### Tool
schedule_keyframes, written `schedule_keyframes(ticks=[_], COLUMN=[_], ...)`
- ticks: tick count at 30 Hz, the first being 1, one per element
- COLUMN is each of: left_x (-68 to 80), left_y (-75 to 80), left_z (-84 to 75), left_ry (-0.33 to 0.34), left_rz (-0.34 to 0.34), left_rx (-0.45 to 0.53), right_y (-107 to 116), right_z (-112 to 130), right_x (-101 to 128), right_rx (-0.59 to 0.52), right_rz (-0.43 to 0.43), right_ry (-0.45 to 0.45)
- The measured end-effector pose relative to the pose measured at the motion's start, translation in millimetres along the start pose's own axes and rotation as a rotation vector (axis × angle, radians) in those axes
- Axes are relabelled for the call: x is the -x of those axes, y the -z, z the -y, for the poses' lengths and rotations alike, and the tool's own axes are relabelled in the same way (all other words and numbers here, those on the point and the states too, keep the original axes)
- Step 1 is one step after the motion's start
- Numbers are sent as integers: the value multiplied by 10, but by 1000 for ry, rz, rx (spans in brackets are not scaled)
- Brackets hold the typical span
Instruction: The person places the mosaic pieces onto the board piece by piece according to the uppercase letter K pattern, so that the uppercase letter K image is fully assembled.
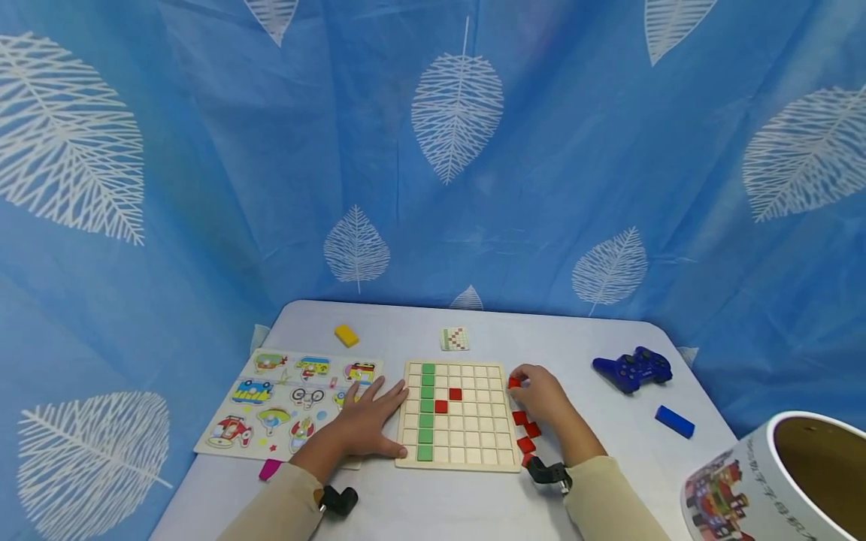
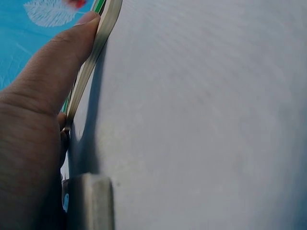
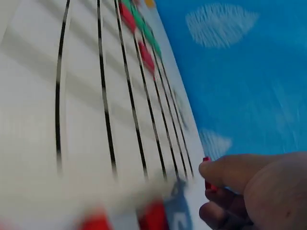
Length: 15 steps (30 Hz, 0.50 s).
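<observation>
A wooden grid board lies flat on the table, with a column of green tiles near its left side. Two red tiles stand in its squares, one red tile a row above the other, diagonally. My left hand rests with spread fingers along the board's left edge; its thumb touches that edge in the left wrist view. Just past the board's upper right edge, my right hand pinches a red tile between thumb and finger. Several loose red tiles lie along the right edge.
A picture puzzle board lies at left, partly under the left hand. Behind the grid is a small pattern card, with a yellow block farther left. At right are a blue game controller, a blue block and a white tub.
</observation>
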<state>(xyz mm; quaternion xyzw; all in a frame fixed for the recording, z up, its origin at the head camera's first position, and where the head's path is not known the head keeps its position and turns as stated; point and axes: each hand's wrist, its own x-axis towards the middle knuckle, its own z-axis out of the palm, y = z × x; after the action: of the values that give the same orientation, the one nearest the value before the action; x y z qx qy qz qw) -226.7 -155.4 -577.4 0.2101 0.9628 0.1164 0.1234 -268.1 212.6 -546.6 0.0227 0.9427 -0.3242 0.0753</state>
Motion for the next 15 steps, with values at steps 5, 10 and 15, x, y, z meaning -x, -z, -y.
schedule_keyframes(ticks=[5,10,15], left_x=[15,11,13], left_y=[21,11,-3], left_z=[17,18,5], left_ry=[5,-5,-10], left_rz=[-3,-10,-7], left_rx=[-3,5,10], right_y=[-339,-536,-584], right_z=[456,571,526], right_x=[-124,-206,-168], right_rx=[3,82,70], right_rz=[2,-11,-21], right_ry=[151,167,166])
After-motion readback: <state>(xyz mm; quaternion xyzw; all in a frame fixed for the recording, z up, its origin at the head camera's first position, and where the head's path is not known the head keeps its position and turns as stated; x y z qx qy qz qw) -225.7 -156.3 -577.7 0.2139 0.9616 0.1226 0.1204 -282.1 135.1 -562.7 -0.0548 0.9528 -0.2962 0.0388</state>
